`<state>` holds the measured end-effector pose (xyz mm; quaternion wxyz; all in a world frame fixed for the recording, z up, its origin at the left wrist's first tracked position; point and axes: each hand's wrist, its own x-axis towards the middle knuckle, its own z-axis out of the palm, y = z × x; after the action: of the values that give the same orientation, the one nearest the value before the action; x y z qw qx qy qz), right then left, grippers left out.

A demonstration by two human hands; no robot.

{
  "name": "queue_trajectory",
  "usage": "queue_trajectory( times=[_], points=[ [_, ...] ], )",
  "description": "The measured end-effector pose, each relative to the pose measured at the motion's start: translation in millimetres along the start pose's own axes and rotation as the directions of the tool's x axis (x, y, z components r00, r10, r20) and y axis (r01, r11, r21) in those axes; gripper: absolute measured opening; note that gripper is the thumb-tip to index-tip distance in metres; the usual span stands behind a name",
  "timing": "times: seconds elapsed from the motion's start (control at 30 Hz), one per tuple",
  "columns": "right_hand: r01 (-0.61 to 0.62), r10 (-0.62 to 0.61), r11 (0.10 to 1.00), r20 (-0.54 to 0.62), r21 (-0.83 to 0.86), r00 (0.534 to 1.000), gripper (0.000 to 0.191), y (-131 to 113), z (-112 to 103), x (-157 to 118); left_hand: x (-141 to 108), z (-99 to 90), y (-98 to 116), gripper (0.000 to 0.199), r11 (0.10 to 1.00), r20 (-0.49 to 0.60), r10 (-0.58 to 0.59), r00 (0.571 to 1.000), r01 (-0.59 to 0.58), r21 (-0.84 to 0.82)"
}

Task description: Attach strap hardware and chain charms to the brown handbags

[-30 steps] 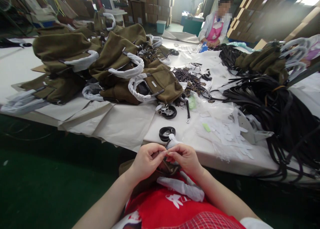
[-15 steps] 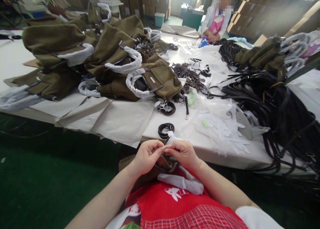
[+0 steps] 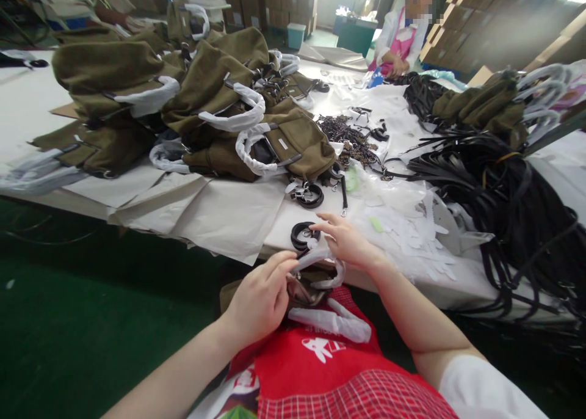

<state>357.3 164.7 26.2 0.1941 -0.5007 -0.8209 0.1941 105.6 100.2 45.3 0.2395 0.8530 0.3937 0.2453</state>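
Head view: right fingers (image 3: 326, 228) spread at edge of coiled strap (image 3: 295, 236); left fingers (image 3: 277, 269) together over bag (image 3: 304, 292), grip unclear

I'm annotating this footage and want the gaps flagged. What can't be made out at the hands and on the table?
In the head view:
Part of the lap bag: hidden behind the left hand.
Whether the right hand touches the nearer coiled black strap: fingertips overlap it from this angle.
Any lettering on the white label: too small.
Right end of the black strap pile: cut off by the edge.
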Motion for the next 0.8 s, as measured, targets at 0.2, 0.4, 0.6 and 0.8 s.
queue_trajectory(
  times=[0.2,0.4,0.6,0.8],
  points=[
    [0.041,0.005,0.986,0.270,-0.164,0.963,0.043,26,27,24,-37,10.3,0,0.049,0.977,0.290,0.010,0.957,-0.072,0.202],
    [0.103,-0.078,0.962,0.108,-0.252,0.991,0.020,-23,-22,41,-41,5.9,-18,0.020,0.934,0.228,-0.184,0.956,0.099,0.342],
    [-0.003,-0.159,0.909,0.355,0.416,0.921,0.036,-101,-47,25,-44,-11.3,-30,0.022,0.938,0.124,-0.174,0.977,0.126,0.324],
    [-0.194,-0.257,0.731,0.527,0.655,0.810,0.030,-87,32,20,-65,-14.5,-38,0.028,0.945,-0.034,-0.101,0.994,0.107,0.308]
  ],
)
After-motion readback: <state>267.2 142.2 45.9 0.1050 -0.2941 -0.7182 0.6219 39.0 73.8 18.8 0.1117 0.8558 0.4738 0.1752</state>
